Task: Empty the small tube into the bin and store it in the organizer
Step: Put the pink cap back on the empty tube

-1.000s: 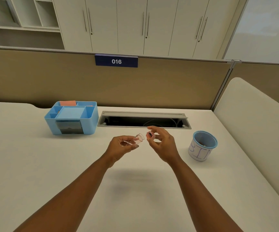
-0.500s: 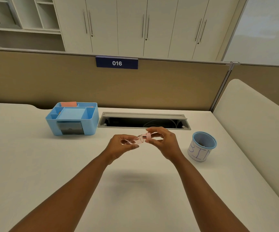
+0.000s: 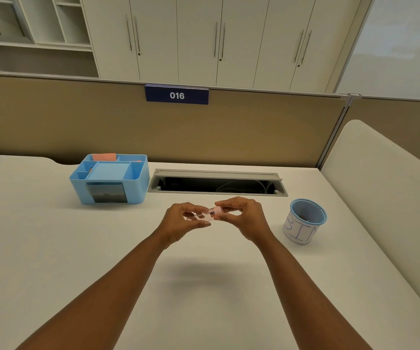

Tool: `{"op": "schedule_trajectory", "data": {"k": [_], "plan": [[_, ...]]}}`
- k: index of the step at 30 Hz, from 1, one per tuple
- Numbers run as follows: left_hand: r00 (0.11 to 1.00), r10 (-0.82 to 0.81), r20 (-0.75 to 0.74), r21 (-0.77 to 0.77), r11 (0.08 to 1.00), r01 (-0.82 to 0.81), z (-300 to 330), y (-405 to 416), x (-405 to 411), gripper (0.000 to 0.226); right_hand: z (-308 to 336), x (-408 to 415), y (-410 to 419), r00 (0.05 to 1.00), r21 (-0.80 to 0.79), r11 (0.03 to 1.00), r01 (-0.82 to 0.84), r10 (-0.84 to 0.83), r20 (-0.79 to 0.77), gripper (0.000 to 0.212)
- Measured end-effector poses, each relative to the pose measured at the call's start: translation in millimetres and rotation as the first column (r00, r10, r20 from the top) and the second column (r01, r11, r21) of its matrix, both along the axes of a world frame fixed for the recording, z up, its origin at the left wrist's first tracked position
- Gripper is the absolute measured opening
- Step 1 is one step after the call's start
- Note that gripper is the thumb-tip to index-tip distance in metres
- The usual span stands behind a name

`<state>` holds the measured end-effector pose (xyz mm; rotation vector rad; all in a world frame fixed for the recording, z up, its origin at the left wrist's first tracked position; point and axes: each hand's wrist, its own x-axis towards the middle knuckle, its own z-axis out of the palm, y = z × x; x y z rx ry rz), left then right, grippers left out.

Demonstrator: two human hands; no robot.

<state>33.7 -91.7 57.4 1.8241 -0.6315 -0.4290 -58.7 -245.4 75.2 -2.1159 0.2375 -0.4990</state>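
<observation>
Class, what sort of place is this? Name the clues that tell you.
Most likely an office cubicle: a tan partition bearing a 016 number sign, a white desk with a cable slot, and cabinets behind.

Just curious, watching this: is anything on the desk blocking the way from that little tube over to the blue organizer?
Nothing visible does. Both hands hold the small tube above bare desk, and the stretch leftward to the blue organizer is open. The cable slot lies farther back, off that path.

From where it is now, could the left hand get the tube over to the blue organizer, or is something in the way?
Probably yes: the desk between the left hand and the organizer is bare. But the right hand also grips the tube.
</observation>
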Motion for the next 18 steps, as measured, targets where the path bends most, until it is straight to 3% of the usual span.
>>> {"op": "schedule_trajectory", "data": {"k": [5,12,18], "plan": [[0.999,-0.015,0.040,0.016,1.000,0.015,0,2,0,0.036,1,-2,1,1.000,0.033,0.999,-0.020,0.020,-0.012,0.030],[0.983,-0.126,-0.134,-0.018,0.992,0.125,1,4,2,0.030,10,-4,-4,0.990,0.158,0.978,-0.138,0.143,-0.022,0.026],[0.982,-0.146,-0.122,-0.022,0.989,0.145,2,2,1,0.026,8,-4,-4,0.990,0.138,0.983,-0.124,0.131,-0.044,0.027]]}}
